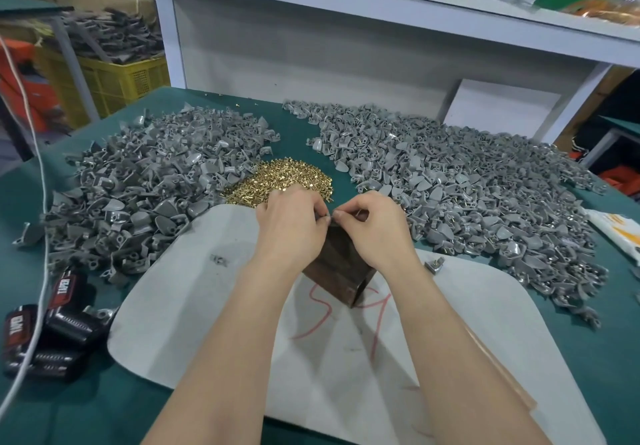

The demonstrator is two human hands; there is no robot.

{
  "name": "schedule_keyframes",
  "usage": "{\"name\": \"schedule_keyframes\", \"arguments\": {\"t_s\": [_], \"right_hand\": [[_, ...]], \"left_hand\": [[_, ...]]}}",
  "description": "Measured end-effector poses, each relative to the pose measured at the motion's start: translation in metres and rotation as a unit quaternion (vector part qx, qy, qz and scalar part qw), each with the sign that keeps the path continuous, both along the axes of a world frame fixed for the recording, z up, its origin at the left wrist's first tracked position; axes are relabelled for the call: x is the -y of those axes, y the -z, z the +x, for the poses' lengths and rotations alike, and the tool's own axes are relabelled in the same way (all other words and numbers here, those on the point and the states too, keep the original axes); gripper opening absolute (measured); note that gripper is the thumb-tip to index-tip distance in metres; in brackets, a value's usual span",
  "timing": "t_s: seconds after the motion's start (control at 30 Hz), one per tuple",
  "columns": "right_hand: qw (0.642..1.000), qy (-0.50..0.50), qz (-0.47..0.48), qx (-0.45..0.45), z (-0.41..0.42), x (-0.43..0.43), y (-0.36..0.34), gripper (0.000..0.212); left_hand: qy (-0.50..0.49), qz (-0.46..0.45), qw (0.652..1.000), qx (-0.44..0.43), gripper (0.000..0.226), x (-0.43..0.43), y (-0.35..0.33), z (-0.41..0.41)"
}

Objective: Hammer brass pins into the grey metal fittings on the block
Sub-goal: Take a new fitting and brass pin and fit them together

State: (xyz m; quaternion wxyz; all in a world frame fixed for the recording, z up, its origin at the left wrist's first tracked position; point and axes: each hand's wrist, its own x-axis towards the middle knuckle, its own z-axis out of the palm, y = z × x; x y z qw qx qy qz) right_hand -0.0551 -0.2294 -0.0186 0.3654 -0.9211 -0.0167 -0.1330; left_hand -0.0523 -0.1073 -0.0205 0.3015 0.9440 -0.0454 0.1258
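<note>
Seen through the head camera I am running, both hands meet at the top edge of the dark wooden block (334,268), which stands on a pale grey mat (194,309) scrawled with red marks, on the green counter (59,413). The left hand (291,228) pinches a small grey fitting (323,218) between curled fingertips, most of it hidden. The right hand (375,233) presses thumb and forefinger together just beside it, touching the left fingertips; I cannot tell what, if anything, they hold. A heap of brass pins (277,178) lies just beyond the hands, at the far edge of the mat. A large pile of grey fittings (138,185) spreads to the left of it, and a larger pile (478,188) to the right, some there showing brass pins. One loose fitting (434,265) sits on the mat near the right wrist, and another small piece (219,260) lies left of the left forearm. Black packs labelled "TAPER" (52,327) cluster at the counter's near left corner, crossed by a white cord (43,202). A yellow crate (117,81) stands beyond the counter.
</note>
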Motion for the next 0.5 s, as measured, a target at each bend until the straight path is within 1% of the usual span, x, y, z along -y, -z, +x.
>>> {"name": "schedule_keyframes", "arguments": {"t_s": [0.17, 0.37, 0.5], "right_hand": [[1.000, 0.008, -0.030, -0.003, 0.0003, -0.0023, -0.0033, 0.007], [0.997, 0.009, -0.080, 0.007, 0.0009, -0.0039, -0.0027, 0.008], [0.997, 0.006, -0.081, 0.014, 0.0000, -0.0056, 0.0001, 0.008]], "left_hand": [[0.002, -0.007, 1.000, -0.005, 0.008, -0.0005, -0.0009, -0.0021], [0.003, 0.001, 1.000, -0.001, 0.015, 0.0002, -0.0027, -0.0043], [-0.001, 0.004, 1.000, 0.002, 0.016, 0.0013, -0.0036, -0.0050]]}}
